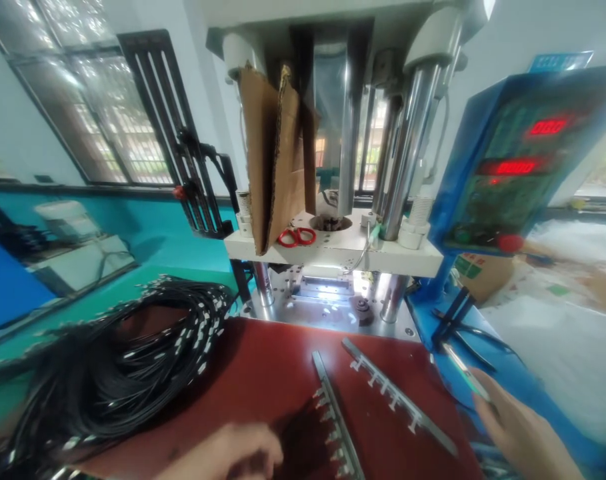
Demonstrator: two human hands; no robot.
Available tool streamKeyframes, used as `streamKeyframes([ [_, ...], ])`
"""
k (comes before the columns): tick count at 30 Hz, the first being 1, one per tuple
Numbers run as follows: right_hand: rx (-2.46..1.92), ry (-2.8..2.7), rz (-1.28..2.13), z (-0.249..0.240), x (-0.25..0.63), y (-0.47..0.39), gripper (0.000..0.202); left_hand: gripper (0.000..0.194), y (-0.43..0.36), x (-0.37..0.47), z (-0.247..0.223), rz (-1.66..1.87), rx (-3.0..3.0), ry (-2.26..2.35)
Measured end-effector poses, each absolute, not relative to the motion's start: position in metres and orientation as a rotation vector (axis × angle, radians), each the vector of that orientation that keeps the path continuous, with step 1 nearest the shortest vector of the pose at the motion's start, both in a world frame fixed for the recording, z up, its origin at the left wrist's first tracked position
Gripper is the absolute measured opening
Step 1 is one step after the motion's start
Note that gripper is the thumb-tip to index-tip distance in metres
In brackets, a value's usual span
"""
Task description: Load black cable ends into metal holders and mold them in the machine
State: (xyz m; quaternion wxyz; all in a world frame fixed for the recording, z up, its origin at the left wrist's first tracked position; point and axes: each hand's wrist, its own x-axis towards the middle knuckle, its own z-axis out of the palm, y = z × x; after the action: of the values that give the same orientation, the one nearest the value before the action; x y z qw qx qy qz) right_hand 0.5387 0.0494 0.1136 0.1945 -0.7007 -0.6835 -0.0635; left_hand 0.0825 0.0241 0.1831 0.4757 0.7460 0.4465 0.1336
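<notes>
Right hand (520, 420) gripping one slim tool (467, 375), left hand (243, 445) half-curled, seemingly empty, two bars (335, 412), one cable coil (107, 387), white plastic (557, 353)

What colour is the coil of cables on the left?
The coil of cables is black; the head view shows it best.

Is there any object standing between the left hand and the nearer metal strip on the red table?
Nothing visible stands between the left hand and the nearer metal strip; only shaded red tabletop shows in that gap.
</notes>
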Motion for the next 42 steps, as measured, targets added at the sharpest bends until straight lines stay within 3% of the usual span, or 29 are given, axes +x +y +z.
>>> streamKeyframes([
  [5,-1.732,-1.988,0.086,0.160,0.459,0.088,0.046,0.018,0.132,0.104,0.143,0.783,1.708,1.069],
  [11,-1.997,-1.991,0.263,0.174,0.386,0.194,0.046,0.016,0.210,0.134,0.093,1.221,1.535,1.287],
  [17,-2.210,-2.038,0.080,0.161,0.377,0.241,0.044,0.015,0.211,0.130,0.090,1.180,1.542,1.246],
  [26,-2.341,-2.113,-0.152,0.158,0.362,0.245,0.039,0.016,0.211,0.132,0.100,1.103,1.724,1.359],
  [42,-2.376,-2.093,-0.262,0.154,0.364,0.245,0.038,0.017,0.209,0.131,0.102,1.047,1.763,1.377],
])
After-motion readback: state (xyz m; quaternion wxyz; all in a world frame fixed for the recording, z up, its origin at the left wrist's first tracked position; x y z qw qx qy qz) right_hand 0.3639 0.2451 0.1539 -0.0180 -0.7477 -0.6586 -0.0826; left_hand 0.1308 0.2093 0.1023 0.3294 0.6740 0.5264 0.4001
